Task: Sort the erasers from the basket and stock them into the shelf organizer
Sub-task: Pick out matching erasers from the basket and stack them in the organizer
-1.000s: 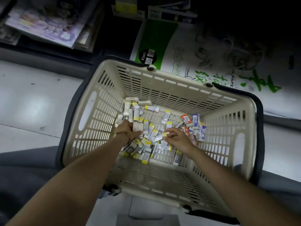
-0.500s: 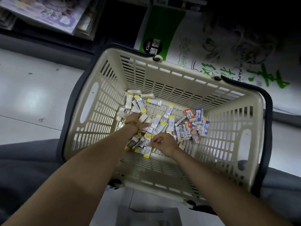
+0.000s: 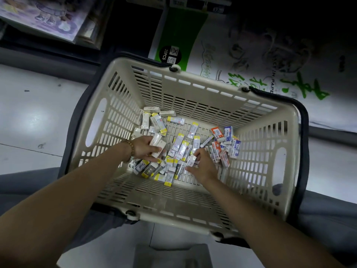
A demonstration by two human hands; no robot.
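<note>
While both forearms reach in from six o'clock, the left hand grips a stack of white wrapped erasers at nine o'clock of the loose heap of small yellow-ended erasers, and the right hand, apart from it at five o'clock, curls thumb and fingers round a single white eraser. Sorting will go best if each hand gathers one kind only, leaving the red-and-blue boxed erasers at three o'clock for a separate pass. All of them lie on the floor of the beige slotted plastic basket. Labels are too small to read, palms hide what lies beneath them, and the shelf organizer is out of view; beyond, at twelve o'clock, a green-and-white paper pack fades into darkness.
</note>
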